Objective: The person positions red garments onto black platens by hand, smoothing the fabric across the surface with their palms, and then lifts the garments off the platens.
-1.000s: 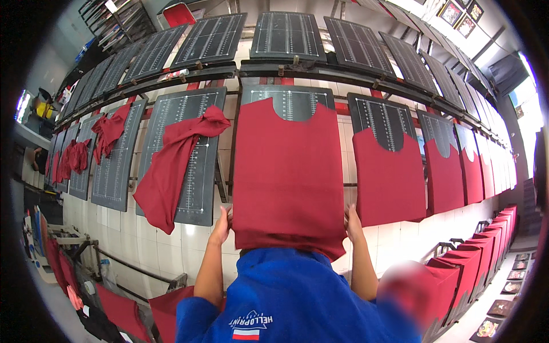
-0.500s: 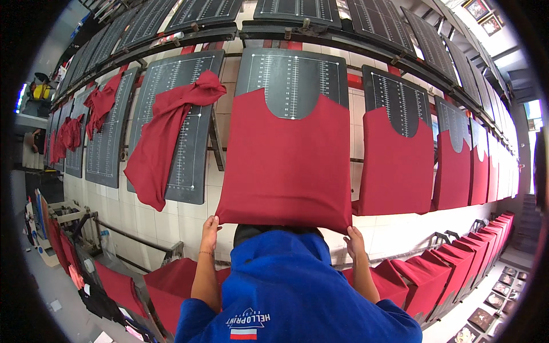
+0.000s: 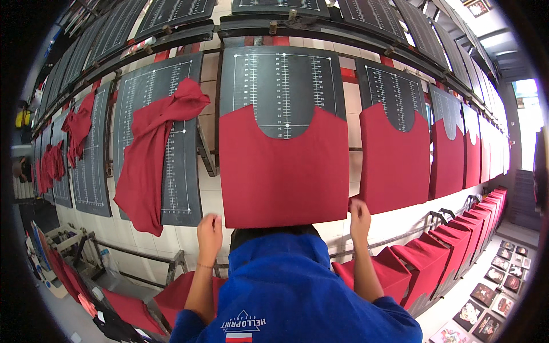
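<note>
A dark red garment panel (image 3: 283, 177) with a scooped neckline lies smooth over a black platen (image 3: 240, 86) marked with white rulers, straight in front of me. Just off its lower left corner, my left hand (image 3: 210, 233) is closed with its fingers curled, apart from the cloth. By the lower right corner is my right hand (image 3: 359, 220), fingers drawn together at the gap between this panel and the neighbouring red panel (image 3: 394, 166). Whether its fingertips pinch any cloth cannot be made out.
To the left, a crumpled red garment (image 3: 151, 154) lies across another ruled platen (image 3: 177, 194). More platens line a dark rail (image 3: 320, 26) at the back. Behind me on the right, several red-covered boards (image 3: 420, 268) stand in a row. Printed pictures (image 3: 483, 294) lie at lower right.
My left hand has come off the panel's corner, and the right has risen along its right side. The panel's lower edge has gone from stretched and sagging to flat and straight.
</note>
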Motion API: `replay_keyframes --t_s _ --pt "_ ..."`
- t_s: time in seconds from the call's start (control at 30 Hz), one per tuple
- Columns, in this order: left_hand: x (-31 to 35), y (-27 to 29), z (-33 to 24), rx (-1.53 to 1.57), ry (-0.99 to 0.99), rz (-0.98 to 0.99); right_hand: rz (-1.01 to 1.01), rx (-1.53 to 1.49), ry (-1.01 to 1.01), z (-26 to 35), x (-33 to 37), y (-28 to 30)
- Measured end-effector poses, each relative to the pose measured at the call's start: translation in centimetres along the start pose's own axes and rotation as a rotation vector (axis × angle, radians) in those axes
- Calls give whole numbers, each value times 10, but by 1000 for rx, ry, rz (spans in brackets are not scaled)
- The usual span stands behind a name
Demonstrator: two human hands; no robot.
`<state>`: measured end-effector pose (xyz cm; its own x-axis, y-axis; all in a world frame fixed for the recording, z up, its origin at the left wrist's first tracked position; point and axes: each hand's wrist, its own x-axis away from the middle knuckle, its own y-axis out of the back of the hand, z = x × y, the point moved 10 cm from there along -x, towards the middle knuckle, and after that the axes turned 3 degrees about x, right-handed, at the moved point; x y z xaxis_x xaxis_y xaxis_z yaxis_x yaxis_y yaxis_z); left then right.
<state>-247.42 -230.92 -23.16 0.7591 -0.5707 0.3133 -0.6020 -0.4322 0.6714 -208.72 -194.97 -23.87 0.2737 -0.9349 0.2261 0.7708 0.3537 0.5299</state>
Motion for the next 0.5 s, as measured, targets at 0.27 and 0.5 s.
replay_keyframes --t_s 0.27,0.5 --pt "-226 -8 -188 -299 -516 -344 -16 566 815 211 -179 -141" --pt "-275 -29 -191 -234 -681 -157 37 534 959 217 -203 -153"
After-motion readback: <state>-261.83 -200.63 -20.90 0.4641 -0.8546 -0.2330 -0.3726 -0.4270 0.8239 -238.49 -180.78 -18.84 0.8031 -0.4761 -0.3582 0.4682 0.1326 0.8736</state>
